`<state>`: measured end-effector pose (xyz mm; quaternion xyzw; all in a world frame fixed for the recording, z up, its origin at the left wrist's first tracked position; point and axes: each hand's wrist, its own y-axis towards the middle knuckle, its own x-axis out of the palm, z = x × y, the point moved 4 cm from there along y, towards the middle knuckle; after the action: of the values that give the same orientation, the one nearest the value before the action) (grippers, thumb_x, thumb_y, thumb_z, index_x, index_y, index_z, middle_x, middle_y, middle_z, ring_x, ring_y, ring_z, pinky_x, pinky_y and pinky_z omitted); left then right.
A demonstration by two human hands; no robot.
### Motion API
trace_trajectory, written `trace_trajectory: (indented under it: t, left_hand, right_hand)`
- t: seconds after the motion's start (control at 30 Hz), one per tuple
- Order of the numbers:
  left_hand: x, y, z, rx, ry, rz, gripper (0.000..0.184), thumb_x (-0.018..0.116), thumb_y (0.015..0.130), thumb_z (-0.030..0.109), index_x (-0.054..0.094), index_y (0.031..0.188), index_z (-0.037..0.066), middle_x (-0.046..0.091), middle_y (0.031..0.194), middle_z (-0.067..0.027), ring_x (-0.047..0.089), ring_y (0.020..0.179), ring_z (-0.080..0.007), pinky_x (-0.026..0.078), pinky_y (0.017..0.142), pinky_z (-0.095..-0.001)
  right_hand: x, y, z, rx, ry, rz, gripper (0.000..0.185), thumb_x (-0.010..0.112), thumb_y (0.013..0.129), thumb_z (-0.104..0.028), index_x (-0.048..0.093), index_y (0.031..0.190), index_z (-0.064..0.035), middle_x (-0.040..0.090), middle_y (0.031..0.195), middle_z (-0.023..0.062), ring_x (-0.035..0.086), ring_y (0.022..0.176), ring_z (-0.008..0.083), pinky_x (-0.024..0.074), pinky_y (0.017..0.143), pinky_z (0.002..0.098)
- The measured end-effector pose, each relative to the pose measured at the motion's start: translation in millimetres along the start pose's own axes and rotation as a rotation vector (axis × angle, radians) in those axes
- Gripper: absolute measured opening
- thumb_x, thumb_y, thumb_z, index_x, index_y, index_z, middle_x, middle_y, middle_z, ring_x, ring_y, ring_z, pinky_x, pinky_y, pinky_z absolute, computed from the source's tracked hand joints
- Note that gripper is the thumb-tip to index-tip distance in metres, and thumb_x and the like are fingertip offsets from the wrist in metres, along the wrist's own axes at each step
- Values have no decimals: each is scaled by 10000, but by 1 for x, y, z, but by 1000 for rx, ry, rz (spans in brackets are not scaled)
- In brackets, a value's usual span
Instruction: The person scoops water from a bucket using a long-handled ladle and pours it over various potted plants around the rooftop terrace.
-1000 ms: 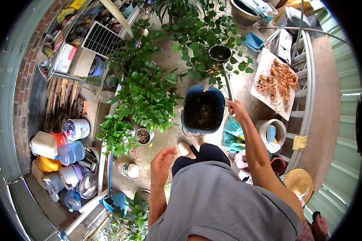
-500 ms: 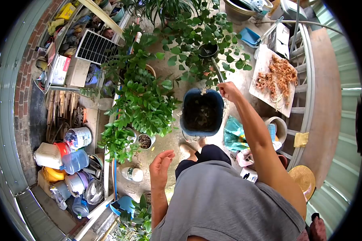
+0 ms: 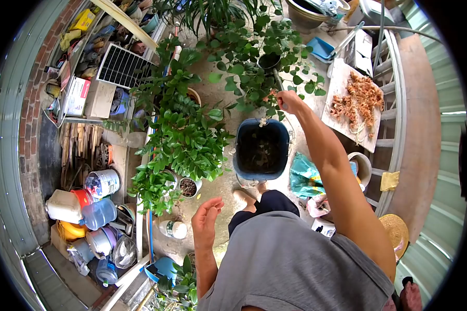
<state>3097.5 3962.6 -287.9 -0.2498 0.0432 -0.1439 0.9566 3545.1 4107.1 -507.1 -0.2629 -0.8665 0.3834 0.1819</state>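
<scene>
My right hand (image 3: 290, 102) is closed round the handle of a long-handled ladle (image 3: 278, 80). The ladle's dark bowl reaches in among the leaves of a potted plant (image 3: 238, 67), which partly hide it. Just below that hand, a dark blue bucket (image 3: 287, 142) stands in front of my feet with dark liquid (image 3: 260, 153) and bits floating in it. My left hand (image 3: 206, 220) hangs in the air left of my body, fingers loosely stretched, holding nothing. Nearest to it is a white lidded tub (image 3: 173, 229) on the floor.
Leafy potted plants (image 3: 187, 140) line the left side, beside crowded shelves with a solar panel (image 3: 122, 65). To the right, a board (image 3: 339, 78) carries dried brown pieces (image 3: 357, 101). A teal bag (image 3: 302, 175) and a pale bucket (image 3: 364, 171) stand near my right arm.
My right hand has moved slightly forward and left, pushing the ladle farther into the leaves. My left hand has hardly moved.
</scene>
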Motion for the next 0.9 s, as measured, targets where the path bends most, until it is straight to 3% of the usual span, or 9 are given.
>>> trace_trajectory:
  t: [0.1, 0.17, 0.5, 0.67, 0.9]
  left_hand:
    - [1, 1, -1, 2, -3, -8, 317, 542, 992, 204, 634, 1193, -23, 683, 1155, -104, 664, 1058, -198, 511, 919, -335]
    - [1, 1, 0, -6, 0, 0, 318, 542, 992, 204, 633, 1194, -24, 684, 1152, -104, 663, 1056, -195, 509, 919, -332]
    - [9, 5, 7, 38, -26, -47, 319, 551, 979, 196, 630, 1200, -19, 684, 1162, -104, 662, 1060, -201, 508, 926, -337]
    - [15, 3, 5, 5, -10, -51, 329, 557, 978, 215, 631, 1199, -18, 685, 1157, -102, 663, 1053, -199, 508, 927, -338]
    - [18, 5, 8, 34, -23, -57, 333, 561, 979, 224, 633, 1198, -17, 687, 1147, -101, 664, 1043, -193, 508, 921, -331]
  right_hand:
    - [-6, 11, -2, -2, 8, -25, 213, 603, 870, -27, 476, 702, -54, 503, 611, 50, 481, 463, 144, 367, 397, 291]
    - [-7, 13, 1, 31, 180, -28, 215, 607, 874, -36, 479, 705, -71, 501, 610, 40, 474, 470, 136, 365, 415, 302]
    - [-12, -21, 2, 40, -87, -55, 168, 590, 835, -2, 505, 699, -53, 498, 603, 57, 493, 506, 162, 379, 424, 307]
    - [-20, -27, 15, 45, -79, -23, 171, 588, 822, -3, 515, 668, -20, 513, 600, 87, 515, 503, 190, 384, 406, 326]
    - [-33, -49, 29, 24, -91, -2, 198, 578, 798, -15, 512, 611, -14, 516, 541, 111, 497, 431, 222, 310, 370, 371]
